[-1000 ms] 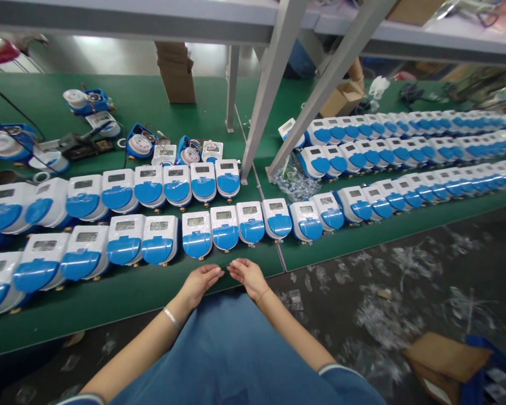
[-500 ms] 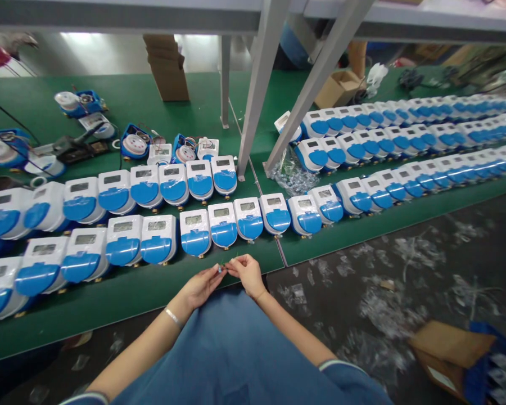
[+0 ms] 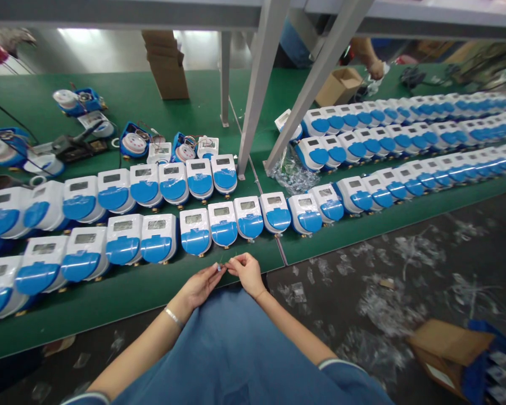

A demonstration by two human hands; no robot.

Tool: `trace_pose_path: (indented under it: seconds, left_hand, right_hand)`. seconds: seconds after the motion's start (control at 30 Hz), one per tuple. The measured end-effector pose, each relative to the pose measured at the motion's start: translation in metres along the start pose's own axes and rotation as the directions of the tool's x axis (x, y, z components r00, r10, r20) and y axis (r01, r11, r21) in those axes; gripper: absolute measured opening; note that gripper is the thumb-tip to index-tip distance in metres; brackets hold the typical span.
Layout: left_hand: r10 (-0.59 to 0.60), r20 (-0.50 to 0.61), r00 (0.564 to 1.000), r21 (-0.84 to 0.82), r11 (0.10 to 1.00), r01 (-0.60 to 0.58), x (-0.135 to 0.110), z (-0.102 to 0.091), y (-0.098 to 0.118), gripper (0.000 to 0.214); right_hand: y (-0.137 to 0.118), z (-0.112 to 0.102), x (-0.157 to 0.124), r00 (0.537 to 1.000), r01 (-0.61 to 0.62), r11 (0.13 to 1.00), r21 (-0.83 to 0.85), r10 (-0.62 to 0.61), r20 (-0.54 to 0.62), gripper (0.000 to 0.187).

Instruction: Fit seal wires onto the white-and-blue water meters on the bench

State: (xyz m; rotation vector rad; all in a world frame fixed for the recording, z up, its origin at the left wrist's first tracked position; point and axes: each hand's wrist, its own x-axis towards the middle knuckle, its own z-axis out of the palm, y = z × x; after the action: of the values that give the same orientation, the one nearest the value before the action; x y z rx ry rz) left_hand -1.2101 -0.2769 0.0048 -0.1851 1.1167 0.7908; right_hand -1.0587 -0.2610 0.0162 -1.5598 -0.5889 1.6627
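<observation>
My left hand is closed in a pinch on a small light-blue piece with thin wire, at the bench's front edge. Its exact kind is too small to make out. From the right, the fingertips of my right hand meet it, pinched on the thin wire end. Just beyond my hands stands a row of blue-and-white meters with small display windows, the closest being one meter and its neighbour. Neither hand touches a meter.
Several rows of meters cover the green bench. Opened meters with wires lie at the back left. Grey posts rise from the bench beside a clear plastic bag. Another person's hand is near a cardboard box. Plastic scraps litter the floor.
Another person's forearm and hand have come into view at the back right, by the white plastic. My own hands stay nearly in place, fingertips still together.
</observation>
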Motion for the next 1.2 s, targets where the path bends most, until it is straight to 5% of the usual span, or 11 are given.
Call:
trace_pose_path:
  seconds: [0.43,0.67,0.87,0.97,1.1,1.2]
  left_hand:
    - [-0.001,0.005,1.0,0.023,1.0,0.001,-0.001,0.002,0.0,0.014]
    - [0.021,0.023,1.0,0.116,0.993,-0.024,0.006,0.002,-0.003,0.004]
    - [-0.071,-0.043,0.997,0.232,0.97,0.079,0.015,-0.003,0.001,0.006]
    - [-0.141,-0.024,0.99,0.286,0.948,0.142,0.015,0.0,0.006,0.01]
    - [-0.201,-0.007,0.98,0.305,0.932,0.193,0.017,0.004,0.007,0.012]
    - [-0.188,-0.011,0.982,0.26,0.948,0.185,0.021,0.004,0.004,0.006]
  right_hand:
    - [0.0,-0.001,0.0,0.999,0.045,0.994,-0.096,-0.046,-0.005,0.024]
    - [0.01,-0.002,0.004,0.979,0.203,0.914,-0.352,-0.198,0.049,0.018]
    - [0.009,-0.005,0.011,0.993,-0.091,0.978,-0.186,0.103,0.055,0.022]
    - [0.009,-0.007,0.015,0.989,-0.144,0.97,-0.197,0.148,0.007,0.018]
    - [0.012,-0.009,0.017,0.995,-0.09,0.946,-0.312,0.096,0.006,0.014]
    - [0.008,-0.012,0.009,0.99,0.141,0.849,-0.509,-0.107,0.097,0.016]
